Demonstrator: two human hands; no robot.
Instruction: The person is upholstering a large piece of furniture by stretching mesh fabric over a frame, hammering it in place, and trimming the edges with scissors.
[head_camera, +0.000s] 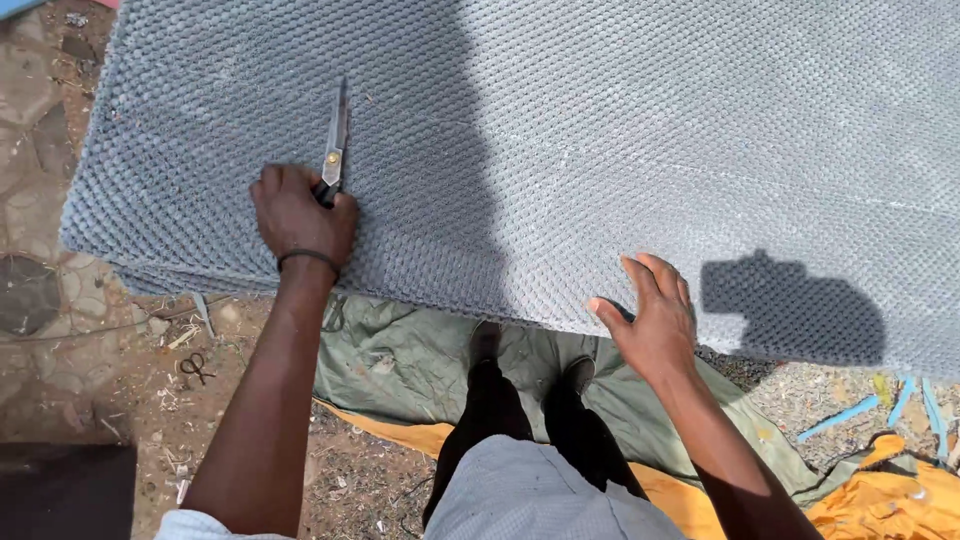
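On grey mat (600, 130), left hand (300, 215) grips scissors (336, 140) (rt hand (655, 315) flat).

the big grey sheet (600, 130) looks like knobbly, matt woven matting, the scissors (336, 140) have glossy metal blades, and crumpled green cloth (400, 360) lies over rough stony ground (60, 330).

Steel scissors (337, 140) blades-forward, flat upon a broad grey textured mat (620, 150).
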